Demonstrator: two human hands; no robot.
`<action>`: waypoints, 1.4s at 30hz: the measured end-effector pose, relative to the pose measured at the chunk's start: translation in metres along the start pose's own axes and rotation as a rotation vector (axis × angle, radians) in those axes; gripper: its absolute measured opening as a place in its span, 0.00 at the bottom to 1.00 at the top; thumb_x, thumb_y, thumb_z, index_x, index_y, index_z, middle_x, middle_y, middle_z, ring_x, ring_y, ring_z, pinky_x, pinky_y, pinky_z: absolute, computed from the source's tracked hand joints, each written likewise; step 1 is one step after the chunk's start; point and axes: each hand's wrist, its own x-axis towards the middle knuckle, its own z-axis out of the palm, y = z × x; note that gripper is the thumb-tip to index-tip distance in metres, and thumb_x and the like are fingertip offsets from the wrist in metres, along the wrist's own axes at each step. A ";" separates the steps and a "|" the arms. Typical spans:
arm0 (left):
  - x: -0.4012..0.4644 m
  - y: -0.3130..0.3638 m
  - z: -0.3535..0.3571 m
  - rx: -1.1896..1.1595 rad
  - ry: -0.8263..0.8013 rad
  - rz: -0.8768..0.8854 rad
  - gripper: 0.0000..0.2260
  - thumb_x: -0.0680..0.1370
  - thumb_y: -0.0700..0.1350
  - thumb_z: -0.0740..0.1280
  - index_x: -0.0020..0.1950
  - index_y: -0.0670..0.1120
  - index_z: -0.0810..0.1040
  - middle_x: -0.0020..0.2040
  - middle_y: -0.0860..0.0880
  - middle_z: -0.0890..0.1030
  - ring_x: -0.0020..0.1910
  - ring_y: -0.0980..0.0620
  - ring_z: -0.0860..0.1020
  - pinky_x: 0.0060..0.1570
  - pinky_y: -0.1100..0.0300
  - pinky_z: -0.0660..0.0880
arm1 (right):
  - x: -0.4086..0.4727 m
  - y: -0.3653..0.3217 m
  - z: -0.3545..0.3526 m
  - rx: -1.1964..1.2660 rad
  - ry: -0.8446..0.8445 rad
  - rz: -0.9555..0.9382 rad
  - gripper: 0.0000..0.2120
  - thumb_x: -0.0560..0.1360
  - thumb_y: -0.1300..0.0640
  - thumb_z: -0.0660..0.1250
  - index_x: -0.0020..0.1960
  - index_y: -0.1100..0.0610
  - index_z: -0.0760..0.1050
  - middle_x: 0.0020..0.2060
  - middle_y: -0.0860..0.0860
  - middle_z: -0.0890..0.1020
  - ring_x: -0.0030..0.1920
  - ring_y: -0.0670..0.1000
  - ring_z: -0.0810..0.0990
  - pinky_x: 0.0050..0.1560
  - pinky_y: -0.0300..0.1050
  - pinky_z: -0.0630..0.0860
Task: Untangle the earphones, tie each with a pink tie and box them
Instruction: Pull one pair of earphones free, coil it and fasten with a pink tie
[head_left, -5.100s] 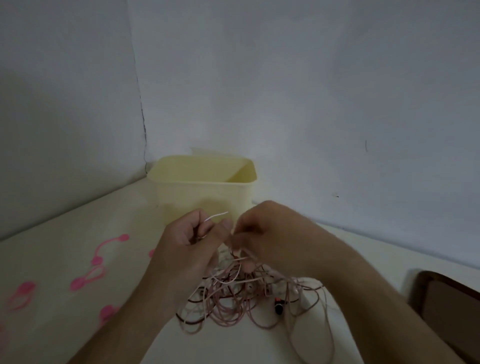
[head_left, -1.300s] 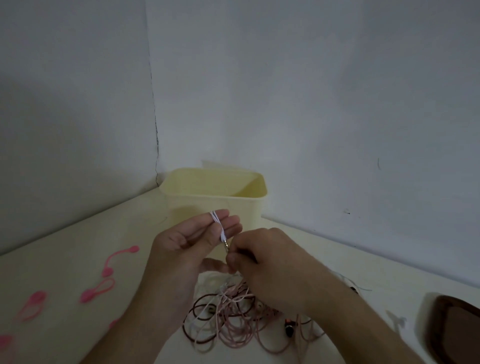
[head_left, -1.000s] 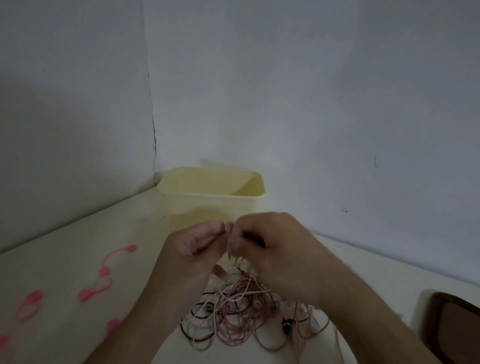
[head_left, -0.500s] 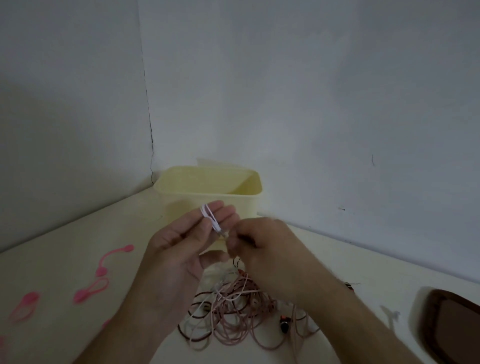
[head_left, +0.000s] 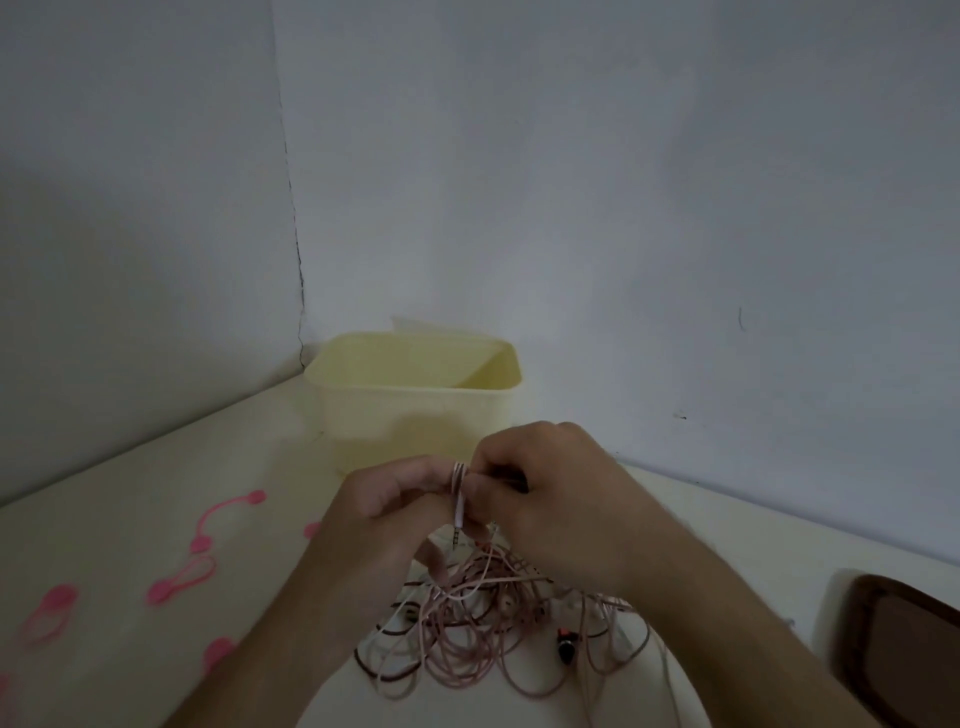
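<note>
Two hands pinch one cord.
Left hand (head_left: 387, 512) and right hand (head_left: 550, 493) grip cord (head_left: 458, 493); box (head_left: 415, 410) at 12.

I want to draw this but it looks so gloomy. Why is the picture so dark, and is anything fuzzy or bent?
Head view: the light is dim and grayish, with no glare. The left wall is in deeper shadow. The box shows clearly, while the pink ties at the left edge look soft and smeared. The wall corner line bows a little, from the wide-angle lens. The thin earphone cables are hard to tell apart.
</note>
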 end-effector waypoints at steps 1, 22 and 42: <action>0.000 0.000 0.000 -0.036 -0.010 -0.018 0.09 0.78 0.34 0.67 0.46 0.40 0.88 0.42 0.40 0.84 0.40 0.49 0.82 0.31 0.53 0.76 | 0.000 -0.001 0.001 -0.013 -0.002 0.002 0.14 0.82 0.50 0.67 0.39 0.51 0.81 0.31 0.48 0.80 0.28 0.45 0.74 0.30 0.41 0.69; -0.002 0.003 -0.010 -0.240 -0.190 -0.106 0.10 0.77 0.41 0.69 0.52 0.36 0.86 0.41 0.37 0.84 0.36 0.45 0.82 0.29 0.57 0.74 | 0.006 0.015 0.002 0.342 0.169 -0.036 0.09 0.78 0.55 0.75 0.39 0.52 0.81 0.34 0.48 0.84 0.35 0.53 0.80 0.39 0.52 0.79; 0.002 0.003 -0.007 -0.140 0.313 0.015 0.08 0.80 0.36 0.69 0.53 0.44 0.88 0.48 0.43 0.88 0.45 0.48 0.85 0.35 0.58 0.80 | 0.003 -0.003 0.017 -0.006 -0.012 -0.029 0.15 0.81 0.49 0.68 0.37 0.51 0.73 0.30 0.47 0.76 0.33 0.47 0.74 0.36 0.46 0.72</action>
